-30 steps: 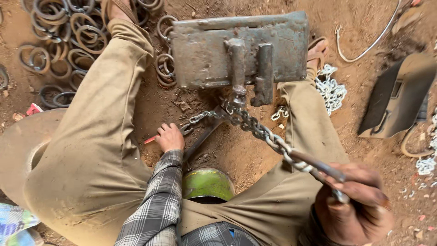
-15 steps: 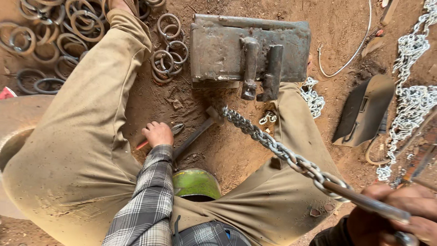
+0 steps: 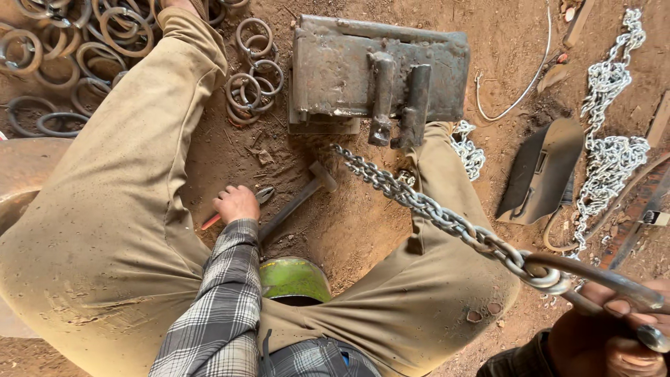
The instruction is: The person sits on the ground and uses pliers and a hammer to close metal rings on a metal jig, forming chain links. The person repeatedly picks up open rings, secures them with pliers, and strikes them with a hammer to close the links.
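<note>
1. Down on the dirt between our knees, our left hand (image 3: pixel 236 203) rests with its fingers curled around the red-handled pliers (image 3: pixel 241 207). A second ago the same hand lay in the same spot, so its grip on the tool has not altered.

2. Just to the right of that hand lies the hammer (image 3: pixel 296 200), its head pointing toward the steel block; we do not touch it.

3. Our right hand (image 3: pixel 614 328) is clamped on a rusty hooked bar (image 3: pixel 593 276) at the lower right edge of the view. It has drawn farther right and lower than a second ago.

4. From that bar the steel chain (image 3: pixel 433 209) runs taut, up and left, to the heavy steel block (image 3: pixel 377 70) with its two upright pegs. Before, the chain sat closer to the middle of the view and looked shorter; now more links show in a straight line.

5. We judge that the pull has taken up the slack, so the links near the block now sit stretched and open to the left hand's tool.

6. Beyond our left hand, a heap of iron rings (image 3: pixel 77 49) lies on the ground; past our right hand, a loose bright chain (image 3: pixel 607 139) is piled beside a dark metal piece (image 3: pixel 544 167).

7. Below our left forearm, a green tin (image 3: pixel 294 279) stands between our thighs.
</note>
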